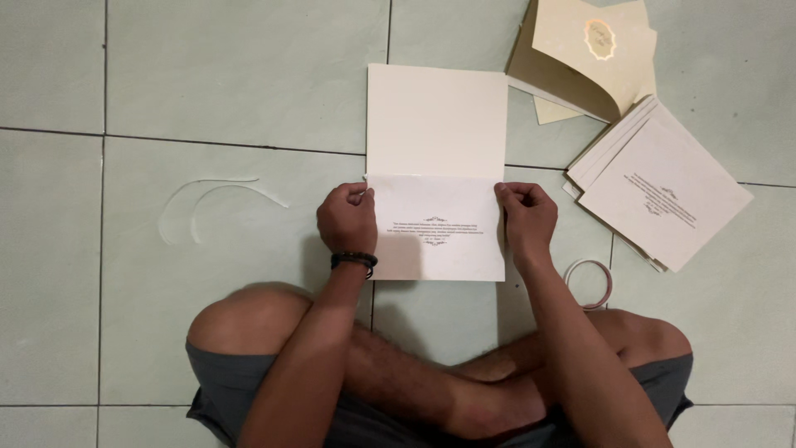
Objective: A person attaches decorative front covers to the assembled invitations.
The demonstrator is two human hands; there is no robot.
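Item one, far left: curled strips of clear backing film [211,199] on the tiled floor [207,83], well apart from my hands; I judge them peeled-off liners.

Item two: my left hand [348,220], a dark bracelet [354,261] at the wrist, fingers closed in a narrow pinch on the left edge of the card at its crease.

Item three: the cream card [437,166], flat on the floor before my crossed legs; long axis running away from me; blank upper panel pointing far, lower panel nearest me carrying a printed insert sheet [437,232] with its text upright to my view; insert appears squared to the crease, so I judge placement nearly done, pressing down left.

Item four: my right hand [526,217], likewise pinched narrow on the right edge at the crease.

Item five: a roll of tape [590,284] just beside my right forearm.

Item six, right: a fanned stack of printed sheets [663,195], seemingly waiting; above it, folded cream covers [584,54] with an oval emblem.
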